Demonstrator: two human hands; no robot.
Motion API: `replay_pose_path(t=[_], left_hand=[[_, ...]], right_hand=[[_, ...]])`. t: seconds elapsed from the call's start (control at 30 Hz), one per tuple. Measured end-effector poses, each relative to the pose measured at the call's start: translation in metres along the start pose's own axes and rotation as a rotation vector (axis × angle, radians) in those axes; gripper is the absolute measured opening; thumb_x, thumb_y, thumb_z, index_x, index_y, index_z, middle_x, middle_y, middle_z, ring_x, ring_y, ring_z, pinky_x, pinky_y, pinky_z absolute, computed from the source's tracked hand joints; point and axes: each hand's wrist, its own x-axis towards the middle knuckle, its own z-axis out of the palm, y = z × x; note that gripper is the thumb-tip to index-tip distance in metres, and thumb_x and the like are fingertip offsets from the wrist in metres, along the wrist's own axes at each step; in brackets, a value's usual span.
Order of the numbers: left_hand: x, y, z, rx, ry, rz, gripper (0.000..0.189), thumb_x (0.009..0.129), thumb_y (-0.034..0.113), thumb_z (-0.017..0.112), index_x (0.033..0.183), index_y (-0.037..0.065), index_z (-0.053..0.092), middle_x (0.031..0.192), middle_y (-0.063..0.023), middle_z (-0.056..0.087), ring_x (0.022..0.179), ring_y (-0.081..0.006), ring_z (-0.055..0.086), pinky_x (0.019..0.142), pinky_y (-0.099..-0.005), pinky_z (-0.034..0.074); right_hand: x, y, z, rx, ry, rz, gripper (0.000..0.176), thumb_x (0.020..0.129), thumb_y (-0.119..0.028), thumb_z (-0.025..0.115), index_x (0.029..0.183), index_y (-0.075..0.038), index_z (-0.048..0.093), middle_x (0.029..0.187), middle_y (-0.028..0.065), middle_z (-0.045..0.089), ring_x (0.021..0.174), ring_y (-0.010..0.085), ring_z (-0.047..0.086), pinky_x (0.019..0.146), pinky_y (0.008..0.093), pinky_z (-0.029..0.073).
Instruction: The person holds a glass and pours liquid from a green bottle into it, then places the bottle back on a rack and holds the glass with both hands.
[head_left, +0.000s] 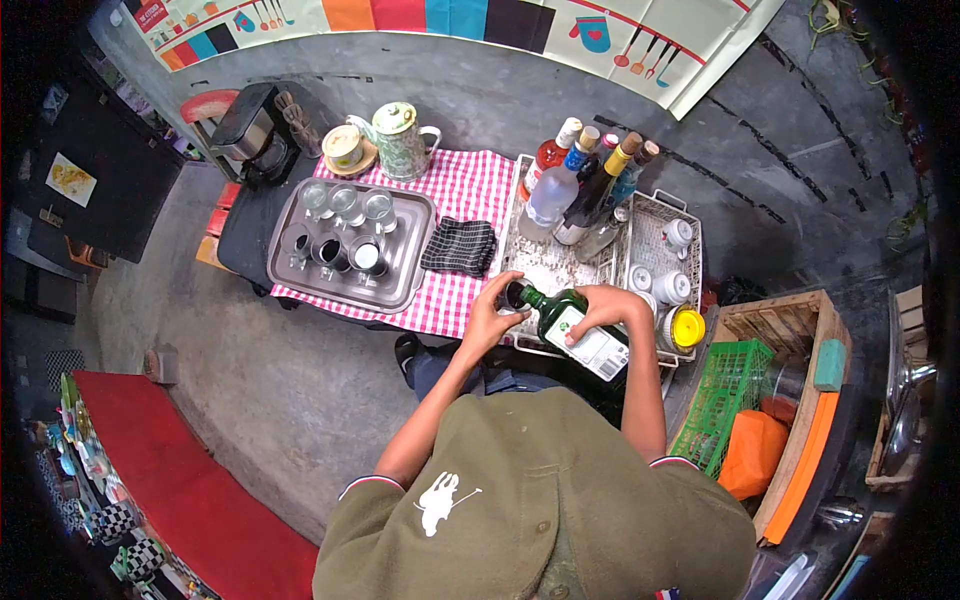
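My right hand [605, 312] is wrapped round a green bottle [582, 338] with a white label, tilted so that its neck points left. The bottle's mouth meets the rim of a small glass [515, 294] with dark contents. My left hand [492, 310] holds that glass, fingers around its side. Both hands are over the front edge of a white tray [540, 262]. On the left, a metal tray [400, 290] carries several glass cups, some clear, some with dark contents, one with a white top. A folded black checked cloth [459, 246] lies between the two trays.
Several upright bottles [585, 200] crowd the white tray's back. A wire basket [665, 240] beside them holds white cups and a yellow-lidded jar [686, 328]. A teapot [400, 145] and a coffee maker [258, 135] stand behind the metal tray. A wooden crate [810, 400] is at right.
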Motion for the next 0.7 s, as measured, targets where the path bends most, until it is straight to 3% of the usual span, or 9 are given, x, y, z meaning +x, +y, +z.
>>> replay_pose_path(t=[0.4, 0.7], left_hand=[[-0.002, 0.003, -0.003, 0.030, -0.010, -0.018, 0.068, 0.066, 0.002, 0.084, 0.130, 0.004, 0.059, 0.132, -0.0123, 0.060, 0.126, -0.0222, 0.054, 0.108, -0.0338, 0.039], [-0.001, -0.001, -0.002, -0.005, -0.013, -0.022, 0.068, 0.067, 0.000, 0.083, 0.130, 0.003, 0.059, 0.130, -0.0115, 0.060, 0.124, -0.0215, 0.055, 0.107, -0.0336, 0.040]], right_hand=[[-0.005, -0.013, -0.003, -0.075, 0.029, 0.022, 0.087, 0.052, -0.053, 0.088, 0.117, 0.002, 0.064, 0.104, 0.0181, 0.072, 0.094, 0.0283, 0.070, 0.085, 0.0360, 0.052], [-0.002, -0.010, -0.001, -0.078, 0.067, 0.024, 0.082, 0.049, -0.048, 0.089, 0.112, 0.002, 0.067, 0.104, 0.0181, 0.073, 0.093, 0.0273, 0.070, 0.084, 0.0348, 0.052]])
